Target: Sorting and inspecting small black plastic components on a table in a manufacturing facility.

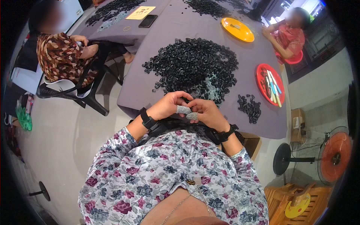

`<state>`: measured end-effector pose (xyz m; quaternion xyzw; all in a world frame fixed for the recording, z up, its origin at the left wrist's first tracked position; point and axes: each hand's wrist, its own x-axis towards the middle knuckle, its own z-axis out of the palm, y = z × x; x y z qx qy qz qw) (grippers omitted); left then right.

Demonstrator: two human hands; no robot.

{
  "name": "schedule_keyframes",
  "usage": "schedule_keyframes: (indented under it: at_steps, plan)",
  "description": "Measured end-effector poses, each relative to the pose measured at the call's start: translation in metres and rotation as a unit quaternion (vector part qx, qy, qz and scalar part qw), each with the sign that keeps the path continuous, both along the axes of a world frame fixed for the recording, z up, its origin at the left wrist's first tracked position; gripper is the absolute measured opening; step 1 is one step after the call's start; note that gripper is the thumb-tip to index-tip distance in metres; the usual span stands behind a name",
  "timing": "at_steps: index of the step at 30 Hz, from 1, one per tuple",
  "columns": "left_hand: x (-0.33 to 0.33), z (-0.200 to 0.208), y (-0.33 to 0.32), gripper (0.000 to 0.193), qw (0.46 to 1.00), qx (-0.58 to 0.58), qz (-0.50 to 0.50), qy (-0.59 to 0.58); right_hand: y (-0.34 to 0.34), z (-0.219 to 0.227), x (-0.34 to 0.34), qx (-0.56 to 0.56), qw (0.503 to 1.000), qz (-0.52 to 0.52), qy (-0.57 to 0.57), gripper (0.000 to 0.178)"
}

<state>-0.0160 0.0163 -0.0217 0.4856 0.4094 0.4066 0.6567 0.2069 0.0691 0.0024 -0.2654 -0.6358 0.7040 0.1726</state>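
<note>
My left hand (169, 106) and my right hand (208, 111) meet at the near edge of the table, fingertips pinched together. Between them is a small black piece (185, 100), mostly covered by the fingers. Grey finger sleeves wrap a finger on each hand, and both wrists wear black straps. Just beyond my hands spreads a large heap of small black pieces (191, 62). Pale green-grey scraps (213, 90) lie on its near right side. To the right of my right hand sits a smaller pile of black pieces (249, 108).
A red tray (258, 77) holds several white- and blue-handled tools. Farther off are a yellow plate (247, 36), a phone (148, 21) and a yellow card (139, 12) on the grey cloth (131, 84). People sit left and far right. A fan (335, 157) stands at right.
</note>
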Motion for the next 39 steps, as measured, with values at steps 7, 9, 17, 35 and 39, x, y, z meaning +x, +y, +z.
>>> schedule_keyframes:
  at_steps: [7, 9, 17, 35, 39]
  plan:
    - [0.004, -0.012, 0.0, 0.035, 1.0, -0.006, 0.026, -0.008, -0.01, -0.005, -0.004, 0.208, 0.973, -0.037, -0.088, 0.031]
    - [0.005, -0.014, 0.0, 0.036, 1.0, -0.008, 0.025, -0.006, -0.01, -0.014, -0.004, 0.254, 0.964, -0.046, -0.066, 0.037]
    - [0.001, -0.018, 0.005, 0.038, 1.0, -0.005, -0.016, 0.016, -0.007, -0.013, -0.005, 0.392, 0.914, -0.025, -0.103, 0.043]
    - [-0.001, -0.013, 0.01, 0.052, 0.995, 0.002, -0.048, 0.083, -0.005, -0.026, -0.007, 0.564, 0.813, 0.015, -0.145, 0.031]
    - [0.0, -0.016, 0.011, 0.051, 0.996, -0.005, -0.036, 0.077, -0.003, -0.027, -0.006, 0.566, 0.813, 0.013, -0.137, 0.026]
